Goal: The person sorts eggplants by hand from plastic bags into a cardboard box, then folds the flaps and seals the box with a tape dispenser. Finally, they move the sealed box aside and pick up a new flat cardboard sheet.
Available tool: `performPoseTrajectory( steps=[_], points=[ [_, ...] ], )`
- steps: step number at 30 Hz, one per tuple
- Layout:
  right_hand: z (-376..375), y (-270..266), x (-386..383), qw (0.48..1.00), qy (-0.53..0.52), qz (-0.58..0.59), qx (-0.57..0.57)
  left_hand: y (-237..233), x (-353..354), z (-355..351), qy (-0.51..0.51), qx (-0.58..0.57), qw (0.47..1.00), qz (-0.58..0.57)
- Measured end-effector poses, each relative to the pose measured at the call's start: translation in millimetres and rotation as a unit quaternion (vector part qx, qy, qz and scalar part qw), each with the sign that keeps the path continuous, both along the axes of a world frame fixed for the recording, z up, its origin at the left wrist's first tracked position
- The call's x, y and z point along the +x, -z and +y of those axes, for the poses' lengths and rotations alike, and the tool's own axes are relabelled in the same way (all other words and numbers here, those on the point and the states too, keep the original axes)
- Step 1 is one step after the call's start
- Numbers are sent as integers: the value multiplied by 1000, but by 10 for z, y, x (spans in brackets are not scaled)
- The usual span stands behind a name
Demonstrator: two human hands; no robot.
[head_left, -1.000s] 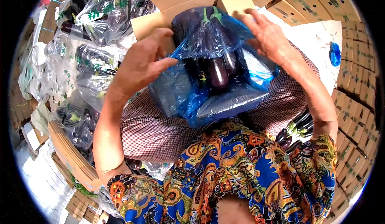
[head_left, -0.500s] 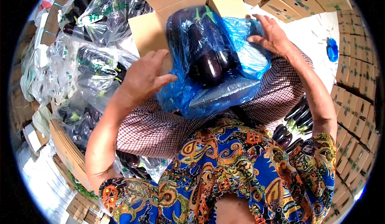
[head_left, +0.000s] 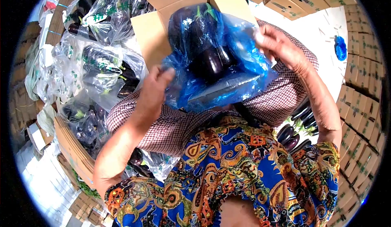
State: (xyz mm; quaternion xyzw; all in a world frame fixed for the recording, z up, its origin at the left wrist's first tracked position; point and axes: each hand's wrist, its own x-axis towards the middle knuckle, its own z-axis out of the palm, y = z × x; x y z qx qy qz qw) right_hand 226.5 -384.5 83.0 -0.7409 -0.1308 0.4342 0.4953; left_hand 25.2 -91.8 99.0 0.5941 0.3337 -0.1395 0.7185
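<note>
Between my knees stands an open cardboard box (head_left: 150, 36) with its flaps folded out. Several dark eggplants (head_left: 212, 62) fill it, partly covered by a thin blue plastic bag (head_left: 248, 50). My left hand (head_left: 157, 86) is closed on the bag's left edge, thumb and fingers pinched together. On the right, my right hand (head_left: 277, 46) pinches the bag's right edge, lifting it beside the box. The blue plastic spreads loosely over the box's near side, towards my lap.
Clear bags of eggplants (head_left: 108, 66) lie at the left, beside flattened cardboard (head_left: 73, 141). Stacked cartons (head_left: 360, 76) line the right side, with more at the top right. Loose eggplants (head_left: 287, 135) lie by my right leg. A blue crumpled item (head_left: 340, 48) is on the floor.
Both hands have gone from spread fingers to gripping the blue bag. My left hand has moved down, and the bag's right side is now pulled up and outward.
</note>
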Motion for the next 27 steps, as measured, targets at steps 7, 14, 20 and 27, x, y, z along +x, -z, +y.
performPoseTrajectory(
  steps=[7,14,20,27],
  points=[
    [-455,895,-408,958,6,281,47,-34,-343,-41,225,-54,962,144],
    [-502,396,-409,924,108,351,110,-195,-107,140,126,-140,982,23],
    [398,69,1,922,288,190,176,192,829,519,-13,-132,980,-146],
    [77,303,134,984,-77,-158,-19,127,621,785,241,227,943,-33]
  ],
)
